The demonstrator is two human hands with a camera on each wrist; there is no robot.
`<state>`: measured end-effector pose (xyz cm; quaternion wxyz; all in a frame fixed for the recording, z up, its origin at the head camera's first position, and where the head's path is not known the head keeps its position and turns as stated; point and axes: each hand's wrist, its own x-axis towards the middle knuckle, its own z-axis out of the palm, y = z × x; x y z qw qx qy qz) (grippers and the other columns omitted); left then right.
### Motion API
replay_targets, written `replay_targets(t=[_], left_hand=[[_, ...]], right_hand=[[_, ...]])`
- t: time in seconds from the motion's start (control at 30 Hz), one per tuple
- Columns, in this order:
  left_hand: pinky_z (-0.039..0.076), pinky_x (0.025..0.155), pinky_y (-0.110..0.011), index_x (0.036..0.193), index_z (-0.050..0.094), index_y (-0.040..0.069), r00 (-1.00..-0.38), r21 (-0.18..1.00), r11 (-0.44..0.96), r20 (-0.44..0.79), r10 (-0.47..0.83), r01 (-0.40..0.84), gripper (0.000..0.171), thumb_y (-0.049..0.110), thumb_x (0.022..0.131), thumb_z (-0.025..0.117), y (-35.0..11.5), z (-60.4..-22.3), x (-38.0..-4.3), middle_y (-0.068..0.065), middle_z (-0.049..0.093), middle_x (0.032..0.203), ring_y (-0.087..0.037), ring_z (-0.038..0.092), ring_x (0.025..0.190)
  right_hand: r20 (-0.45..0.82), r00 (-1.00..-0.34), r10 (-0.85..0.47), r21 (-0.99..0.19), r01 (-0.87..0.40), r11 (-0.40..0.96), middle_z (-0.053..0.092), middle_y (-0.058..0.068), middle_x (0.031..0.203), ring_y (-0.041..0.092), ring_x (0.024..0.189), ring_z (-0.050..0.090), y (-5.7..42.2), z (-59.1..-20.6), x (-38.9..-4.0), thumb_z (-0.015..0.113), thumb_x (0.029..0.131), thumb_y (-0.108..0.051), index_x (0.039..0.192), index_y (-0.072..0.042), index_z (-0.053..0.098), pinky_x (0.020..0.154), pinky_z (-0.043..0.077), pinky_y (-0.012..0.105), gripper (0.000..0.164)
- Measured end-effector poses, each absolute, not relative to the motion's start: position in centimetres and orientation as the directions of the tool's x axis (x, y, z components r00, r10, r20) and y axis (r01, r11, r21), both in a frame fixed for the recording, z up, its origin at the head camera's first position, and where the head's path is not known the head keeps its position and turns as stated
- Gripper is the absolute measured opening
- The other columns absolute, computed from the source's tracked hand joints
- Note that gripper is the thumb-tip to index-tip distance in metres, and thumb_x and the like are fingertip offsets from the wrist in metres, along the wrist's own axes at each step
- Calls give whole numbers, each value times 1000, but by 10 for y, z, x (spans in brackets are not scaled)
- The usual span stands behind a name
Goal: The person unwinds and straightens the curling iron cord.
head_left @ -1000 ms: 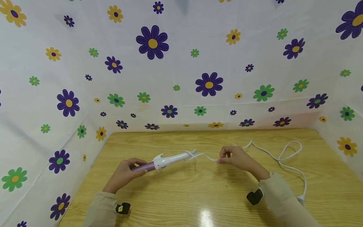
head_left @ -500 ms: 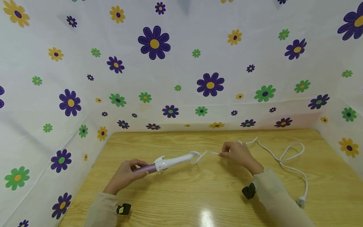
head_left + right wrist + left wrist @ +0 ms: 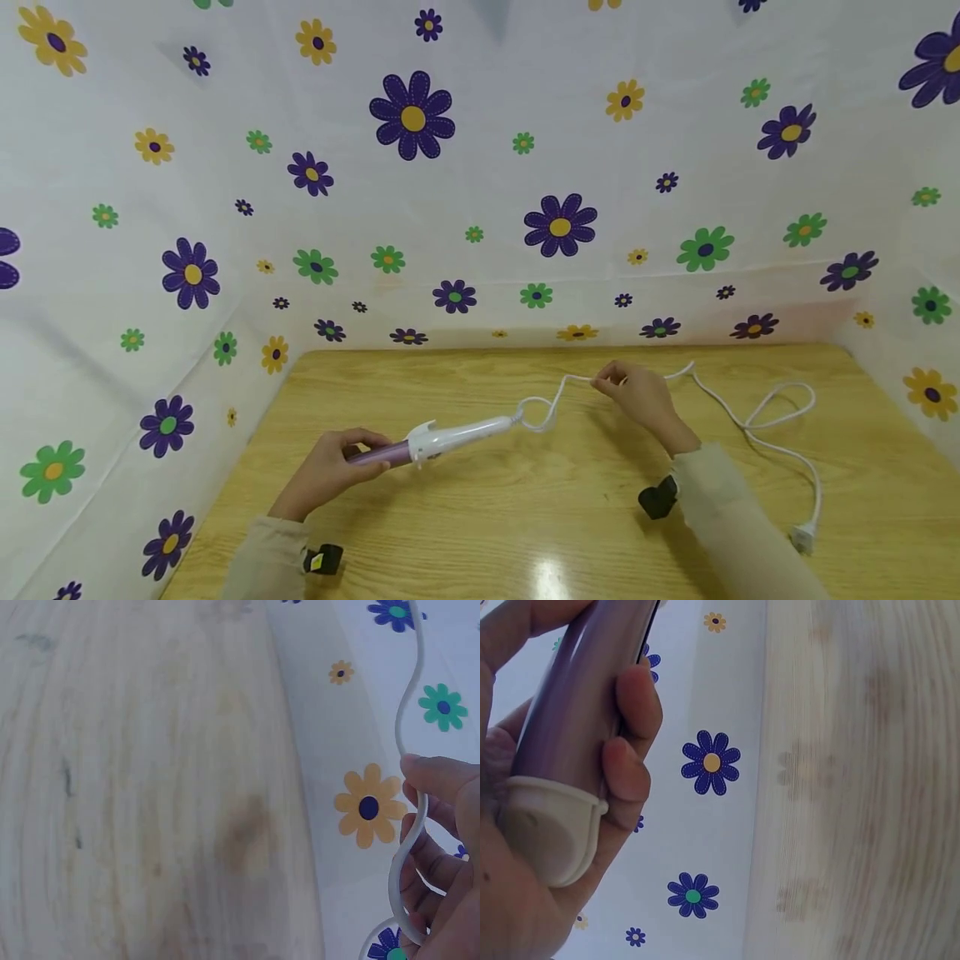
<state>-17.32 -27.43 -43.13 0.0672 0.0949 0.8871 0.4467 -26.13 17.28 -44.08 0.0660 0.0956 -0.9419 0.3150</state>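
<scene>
My left hand [image 3: 336, 468] grips a curling iron [image 3: 459, 437] by its purple barrel, with the white handle pointing right and slightly up. The left wrist view shows fingers curled round the purple barrel [image 3: 581, 697], whose white end cap [image 3: 551, 829] lies against the palm. From the handle's end a white cord [image 3: 561, 392] makes a small loop and runs to my right hand [image 3: 637, 398]. That hand pinches the cord between thumb and fingers; in the right wrist view the cord [image 3: 409, 712] passes through the fingertips and down past the palm.
Beyond the right hand the cord runs over the wooden table [image 3: 480, 517], crosses itself in a loop, and ends at a white plug [image 3: 803, 535] at the right. A white flowered cloth [image 3: 480, 183] stands behind the table and along both sides.
My right hand has moved away from me, toward the back of the table, pulling the pinched cord along. The coils near the handle have loosened into one loop. The left hand keeps its grip.
</scene>
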Motion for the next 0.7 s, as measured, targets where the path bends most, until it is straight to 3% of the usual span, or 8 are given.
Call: replay_targets(t=[0.2, 0.3, 0.47, 0.7], left_hand=[[50, 67, -28, 106, 71, 14, -968, 782, 611, -39, 246, 124, 29, 28, 82, 76, -275, -434, -174, -13, 69, 105, -18, 59, 76], [50, 66, -26, 106, 72, 14, -962, 770, 622, -41, 270, 142, 29, 30, 82, 76, -274, -437, -175, -12, 69, 105, -17, 59, 75], [49, 65, -26, 106, 71, 14, -963, 753, 644, -56, 264, 133, 28, 29, 82, 75, -269, -439, -177, -11, 69, 105, -16, 59, 74], [48, 67, -30, 105, 72, 14, -983, 744, 663, -51, 176, 80, 28, 26, 80, 77, -262, -439, -180, -8, 69, 99, -17, 57, 75]], right_hand=[[168, -984, -66, -738, -170, 653, 66, 13, 89, 20, 79, 54, 178, -424, -255, 63, 94, -33, 98, -3, 67, 61, 41, 29, 30], [163, -984, -77, -765, -176, 619, 66, 13, 93, 21, 81, 54, 179, -418, -251, 63, 94, -32, 99, -3, 67, 64, 42, 29, 30], [156, -975, -162, -809, -220, 546, 65, 12, 90, 18, 75, 53, 177, -411, -242, 65, 92, -30, 96, -4, 69, 63, 42, 27, 26], [143, -940, -310, -821, -288, 493, 56, 1, 80, 12, 76, 48, 177, -409, -227, 68, 90, -27, 95, -11, 70, 64, 39, 26, 17]])
